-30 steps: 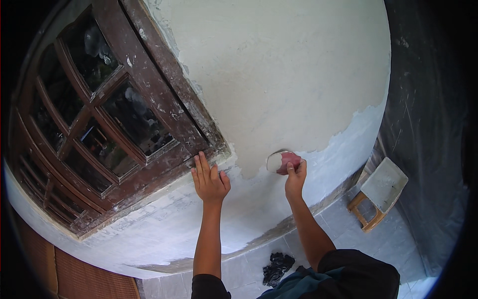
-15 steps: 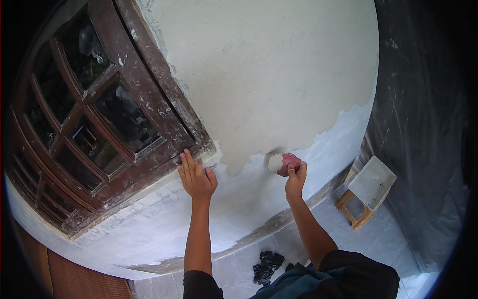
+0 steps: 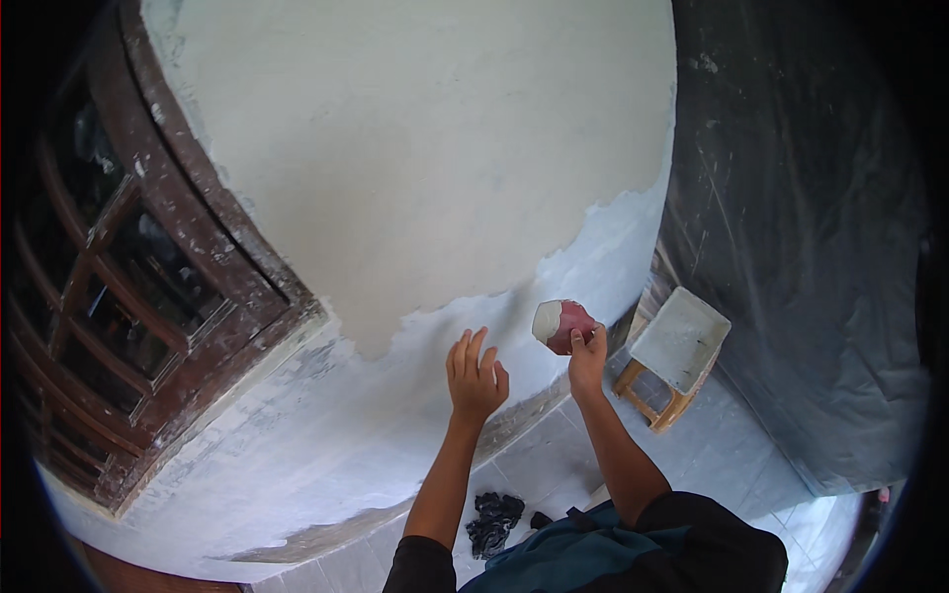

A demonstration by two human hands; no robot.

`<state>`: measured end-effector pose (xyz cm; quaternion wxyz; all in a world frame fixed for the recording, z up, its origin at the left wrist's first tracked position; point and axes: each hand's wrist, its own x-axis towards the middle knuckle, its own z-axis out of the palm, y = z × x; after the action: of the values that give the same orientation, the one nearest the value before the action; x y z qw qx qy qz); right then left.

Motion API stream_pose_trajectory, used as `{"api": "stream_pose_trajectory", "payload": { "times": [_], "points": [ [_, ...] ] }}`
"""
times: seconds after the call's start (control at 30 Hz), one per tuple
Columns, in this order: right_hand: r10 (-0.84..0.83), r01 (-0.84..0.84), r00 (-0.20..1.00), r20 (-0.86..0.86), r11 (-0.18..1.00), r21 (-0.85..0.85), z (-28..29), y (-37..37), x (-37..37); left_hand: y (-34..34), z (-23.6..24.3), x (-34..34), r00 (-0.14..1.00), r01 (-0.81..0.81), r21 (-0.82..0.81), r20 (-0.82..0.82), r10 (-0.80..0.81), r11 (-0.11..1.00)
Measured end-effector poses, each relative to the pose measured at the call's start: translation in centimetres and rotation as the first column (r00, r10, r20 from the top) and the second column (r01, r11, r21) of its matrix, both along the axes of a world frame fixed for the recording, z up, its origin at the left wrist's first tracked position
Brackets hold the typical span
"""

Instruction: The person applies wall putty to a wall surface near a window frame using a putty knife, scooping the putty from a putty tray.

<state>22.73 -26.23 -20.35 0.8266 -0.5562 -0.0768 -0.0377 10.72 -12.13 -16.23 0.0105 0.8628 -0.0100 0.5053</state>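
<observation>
My right hand (image 3: 587, 357) is raised in front of the wall (image 3: 425, 168) and grips a small folded piece of reddish sandpaper (image 3: 561, 325) dusted white on its left side. My left hand (image 3: 475, 377) is open with fingers spread, resting on or just off the white filler band of the wall (image 3: 326, 435) below the cream-coloured upper part. The sandpaper sits close to the edge where the white patch meets the cream surface.
A dark brown wooden window frame (image 3: 148, 287) with glass panes fills the left. A small wooden stool carrying a white tray (image 3: 678, 346) stands on the tiled floor at right. Black plastic sheeting (image 3: 811, 247) hangs along the right. A dark rag (image 3: 493, 520) lies on the floor.
My left hand has come off the window-frame corner and moved right and down. The view has swung left to right, so the window now sits farther left. The sandpaper stays in my right hand.
</observation>
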Motion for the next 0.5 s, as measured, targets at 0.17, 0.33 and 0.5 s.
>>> {"api": "stream_pose_trajectory", "payload": {
  "times": [0.17, 0.33, 0.5],
  "points": [
    [-0.056, 0.054, 0.99, -0.126, 0.998, -0.022, -2.5, -5.7, 4.1, -5.6, -3.5, 5.9, 0.966, 0.175, -0.149, -0.165, -0.199, 0.973],
    [-0.099, 0.065, 0.982, -0.161, 0.977, -0.205, -6.6, -10.4, 9.4, -9.7, -7.2, 11.8, 0.902, 0.247, -0.292, -0.28, -0.33, 0.924],
    [-0.181, 0.136, 0.927, -0.328, 0.978, -0.155, -11.1, -15.1, 14.2, -13.9, -11.8, 16.8, 0.776, 0.266, -0.403, -0.449, -0.443, 0.876]
  ]
}}
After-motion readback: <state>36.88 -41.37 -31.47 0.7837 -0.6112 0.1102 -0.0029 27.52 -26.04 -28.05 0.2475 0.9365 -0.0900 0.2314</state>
